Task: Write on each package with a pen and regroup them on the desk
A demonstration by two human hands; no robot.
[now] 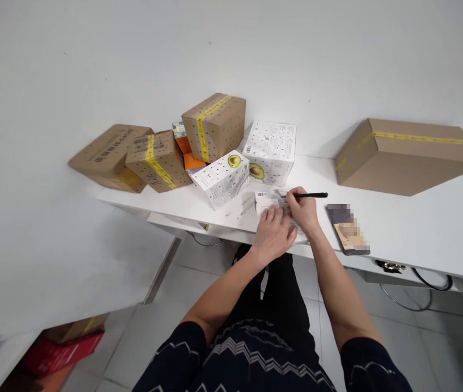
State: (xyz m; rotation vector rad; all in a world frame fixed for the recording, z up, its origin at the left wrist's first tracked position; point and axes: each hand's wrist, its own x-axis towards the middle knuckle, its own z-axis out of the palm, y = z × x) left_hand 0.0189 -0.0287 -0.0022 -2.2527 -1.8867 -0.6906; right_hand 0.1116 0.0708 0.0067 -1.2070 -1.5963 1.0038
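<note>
Looks mid-writing, pinching slim black pen [315, 195] in right fingers [298, 190], spreading left fingers [271, 213] over barcoded white paper [264, 202]; probably needs steadying next.

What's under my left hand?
Your left hand rests on a white printed item; its far edge, with a barcode, shows beyond the hand. Whatever lies directly beneath the hand is covered, so I can't tell.
</note>
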